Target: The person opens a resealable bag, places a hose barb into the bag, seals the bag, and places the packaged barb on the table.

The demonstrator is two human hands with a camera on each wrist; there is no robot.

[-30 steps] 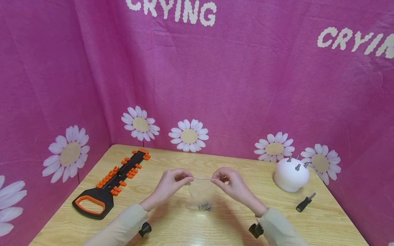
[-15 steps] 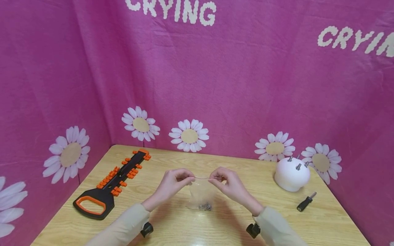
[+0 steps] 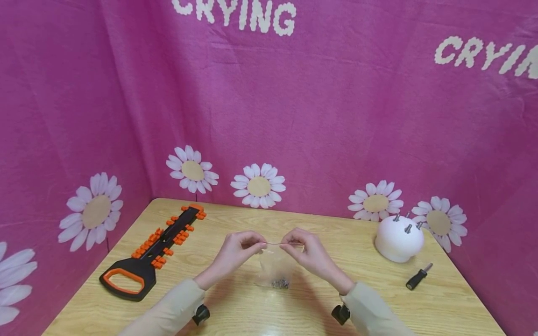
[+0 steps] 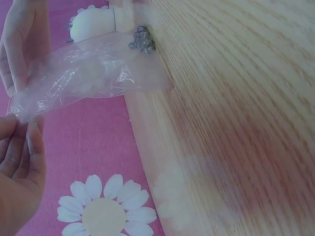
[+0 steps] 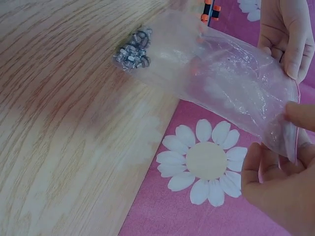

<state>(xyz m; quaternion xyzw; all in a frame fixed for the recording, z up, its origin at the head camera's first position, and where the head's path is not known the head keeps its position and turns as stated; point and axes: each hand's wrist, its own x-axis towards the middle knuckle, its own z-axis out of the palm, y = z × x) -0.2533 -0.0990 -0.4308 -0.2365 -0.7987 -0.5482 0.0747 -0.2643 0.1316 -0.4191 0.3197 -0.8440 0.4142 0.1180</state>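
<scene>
A clear zip bag [image 3: 275, 261] with a pinkish closure strip hangs between both hands over the table. Small shiny metal pieces [image 3: 280, 283] lie bunched in its bottom corner, near or on the tabletop; the right wrist view shows them as a cluster [image 5: 134, 51]. My left hand [image 3: 238, 251] pinches the left part of the bag's top edge between thumb and fingers. On the right part of that edge, my right hand [image 3: 310, 251] pinches too, thumb on the near side. A short stretch of the strip shows between the fingertips. In the left wrist view the bag [image 4: 93, 73] looks crinkled.
On the left of the wooden table [image 3: 235, 312] lies a long black frame [image 3: 164, 240] with orange clips and a looped handle. At right stands a rounded white object [image 3: 398, 239] with metal posts on top, beside a black-handled screwdriver [image 3: 417, 278]. Pink fabric [image 3: 294, 116] surrounds the table.
My right hand has slid left along the bag's top edge, closer to my left hand. The left hand has stayed almost in place. The metal pieces have barely shifted.
</scene>
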